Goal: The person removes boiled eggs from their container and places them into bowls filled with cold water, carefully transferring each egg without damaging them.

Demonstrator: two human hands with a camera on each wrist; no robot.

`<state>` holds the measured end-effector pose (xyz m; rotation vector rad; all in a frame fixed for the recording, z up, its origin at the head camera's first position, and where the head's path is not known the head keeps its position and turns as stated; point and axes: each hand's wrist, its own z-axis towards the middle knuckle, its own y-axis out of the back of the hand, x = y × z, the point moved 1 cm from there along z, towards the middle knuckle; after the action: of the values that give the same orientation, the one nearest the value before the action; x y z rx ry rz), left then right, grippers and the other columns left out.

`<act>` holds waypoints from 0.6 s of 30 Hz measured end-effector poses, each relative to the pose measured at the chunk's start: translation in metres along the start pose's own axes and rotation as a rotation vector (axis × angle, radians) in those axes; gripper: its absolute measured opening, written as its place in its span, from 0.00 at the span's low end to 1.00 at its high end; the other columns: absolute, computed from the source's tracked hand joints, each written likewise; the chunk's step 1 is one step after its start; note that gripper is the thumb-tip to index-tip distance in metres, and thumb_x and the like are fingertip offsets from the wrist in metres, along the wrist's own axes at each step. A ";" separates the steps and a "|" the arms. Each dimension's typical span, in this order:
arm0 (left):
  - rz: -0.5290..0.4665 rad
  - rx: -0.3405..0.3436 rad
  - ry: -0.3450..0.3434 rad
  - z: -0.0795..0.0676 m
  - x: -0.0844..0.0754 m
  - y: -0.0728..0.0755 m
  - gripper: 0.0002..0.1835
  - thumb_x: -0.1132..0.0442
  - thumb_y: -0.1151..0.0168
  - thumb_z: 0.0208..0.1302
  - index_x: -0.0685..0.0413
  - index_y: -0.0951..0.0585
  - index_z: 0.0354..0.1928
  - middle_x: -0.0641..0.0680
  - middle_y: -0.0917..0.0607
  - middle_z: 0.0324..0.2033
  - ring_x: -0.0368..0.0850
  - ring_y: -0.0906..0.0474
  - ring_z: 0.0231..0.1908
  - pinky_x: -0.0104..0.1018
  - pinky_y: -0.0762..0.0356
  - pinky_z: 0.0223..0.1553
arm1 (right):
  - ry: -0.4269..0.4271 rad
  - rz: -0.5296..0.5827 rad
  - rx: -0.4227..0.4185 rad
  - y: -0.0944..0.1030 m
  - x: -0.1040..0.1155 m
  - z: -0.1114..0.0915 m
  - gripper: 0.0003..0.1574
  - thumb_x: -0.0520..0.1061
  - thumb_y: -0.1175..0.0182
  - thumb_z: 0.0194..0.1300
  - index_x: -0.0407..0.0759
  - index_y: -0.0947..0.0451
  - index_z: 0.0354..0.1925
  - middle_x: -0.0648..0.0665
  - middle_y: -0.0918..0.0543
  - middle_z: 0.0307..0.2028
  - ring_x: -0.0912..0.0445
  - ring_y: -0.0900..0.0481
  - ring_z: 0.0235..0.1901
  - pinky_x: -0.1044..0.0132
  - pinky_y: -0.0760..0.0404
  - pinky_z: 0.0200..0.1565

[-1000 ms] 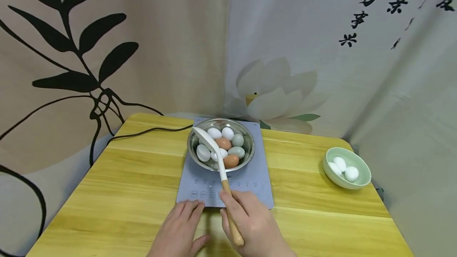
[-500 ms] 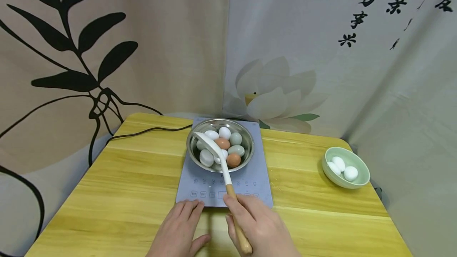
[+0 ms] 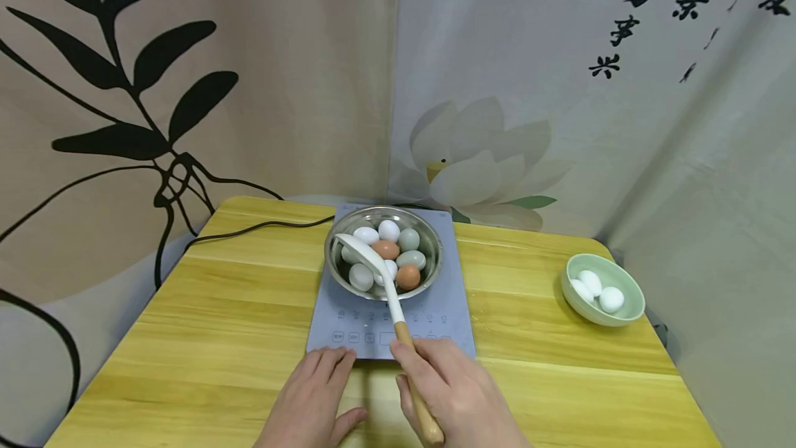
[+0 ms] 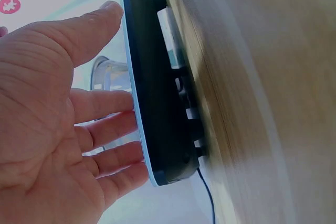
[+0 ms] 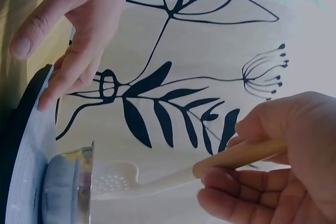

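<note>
My right hand (image 3: 457, 393) grips the wooden handle of a white slotted spoon (image 5: 113, 181), whose perforated head shows in the right wrist view. In the head view the spoon's head lies over the left side of a steel bowl (image 3: 433, 275) holding several eggs (image 3: 385, 249), white, brown and pale green. That bowl stands on a grey induction cooktop (image 3: 457, 310). With fingers straight, my left hand (image 3: 311, 396) rests its fingertips on the cooktop's front left edge; its thumb lies apart from the fingers.
A pale green bowl (image 3: 634, 306) with three white eggs (image 3: 611, 299) stands at the right of the wooden table (image 3: 205, 337). A black cord (image 3: 261, 225) runs left from the cooktop. Printed curtains (image 3: 311, 88) hang behind the table.
My right hand and the spoon handle have shifted right and slightly towards me. The eggs in the steel bowl have shifted a little. The left hand stays put.
</note>
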<state>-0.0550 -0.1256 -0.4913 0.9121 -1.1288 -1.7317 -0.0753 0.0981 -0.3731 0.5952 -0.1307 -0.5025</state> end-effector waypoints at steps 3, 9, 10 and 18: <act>-0.003 0.014 0.009 0.000 0.000 0.002 0.46 0.32 0.23 0.54 0.58 0.17 0.65 0.55 0.16 0.60 0.52 0.22 0.61 0.48 0.21 0.66 | 0.022 -0.048 -0.012 0.002 0.004 0.003 0.18 0.44 0.48 0.78 0.41 0.12 0.51 0.47 0.13 0.38 0.57 0.16 0.31 0.73 0.16 0.28; 0.001 -0.004 -0.001 0.000 0.001 0.002 0.46 0.32 0.23 0.54 0.58 0.18 0.65 0.55 0.16 0.60 0.51 0.22 0.60 0.48 0.20 0.65 | 0.067 -0.144 0.036 -0.003 0.011 0.008 0.20 0.43 0.51 0.75 0.40 0.14 0.50 0.49 0.13 0.36 0.58 0.19 0.30 0.74 0.18 0.29; 0.000 -0.005 -0.002 0.000 0.001 0.002 0.45 0.32 0.23 0.54 0.58 0.18 0.65 0.55 0.16 0.60 0.51 0.22 0.60 0.48 0.20 0.65 | 0.076 -0.147 0.039 -0.004 0.012 0.009 0.20 0.42 0.51 0.75 0.40 0.14 0.50 0.49 0.13 0.36 0.59 0.19 0.29 0.74 0.18 0.29; 0.002 -0.002 -0.001 0.000 0.001 0.002 0.45 0.32 0.23 0.55 0.59 0.17 0.65 0.55 0.15 0.60 0.52 0.22 0.61 0.48 0.21 0.67 | -0.075 -0.017 -0.007 0.004 0.001 0.009 0.21 0.47 0.49 0.80 0.39 0.12 0.50 0.48 0.12 0.36 0.57 0.13 0.31 0.70 0.12 0.32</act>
<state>-0.0546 -0.1267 -0.4899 0.9087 -1.1279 -1.7313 -0.0750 0.0957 -0.3632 0.5714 -0.1951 -0.5416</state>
